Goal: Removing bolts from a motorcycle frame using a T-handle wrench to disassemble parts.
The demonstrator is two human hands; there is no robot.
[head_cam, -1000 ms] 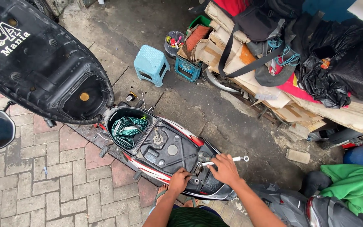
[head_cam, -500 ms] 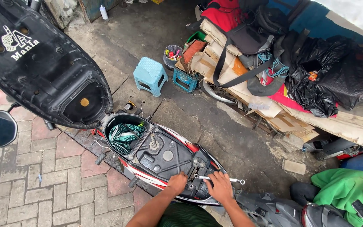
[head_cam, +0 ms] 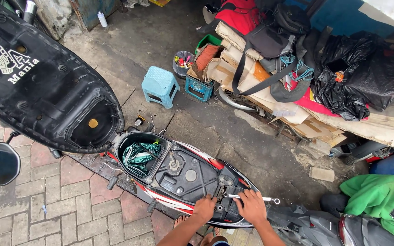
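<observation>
Left hand (head_cam: 204, 208): entered from the bottom edge on a bare forearm angled up and slightly right; palm down, fingers curled onto the black rear frame (head_cam: 224, 207) of the scooter (head_cam: 183, 175); pressed against the plastic, nothing seen in its grasp.

Right hand (head_cam: 252, 206): entered likewise from below, forearm angled up and left; knuckles up, fingers closed round the shaft of a silver wrench (head_cam: 251, 197); wrench laid roughly level across the scooter's tail, ring end jutting right past the hand, other end at the bolts just beside the left fingertips.

Hands set close together, near touching, both over the tail section.

Scooter: seat (head_cam: 42, 86) swung open toward upper left, black underside showing; open storage tub (head_cam: 140, 155) holding a crumpled green cloth (head_cam: 137, 157); round fuel cap (head_cam: 175, 165) behind it; red-and-white side panel along the lower edge.

Surroundings: light blue plastic stool (head_cam: 160, 86) on the concrete beyond the scooter; small teal crate (head_cam: 199, 87) just beside it; stacked cardboard and bags (head_cam: 297, 59) at upper right; round mirror (head_cam: 1, 163) at left over brick paving (head_cam: 33, 209); person in a green top (head_cam: 375, 196) at lower right, well apart from the hands.
</observation>
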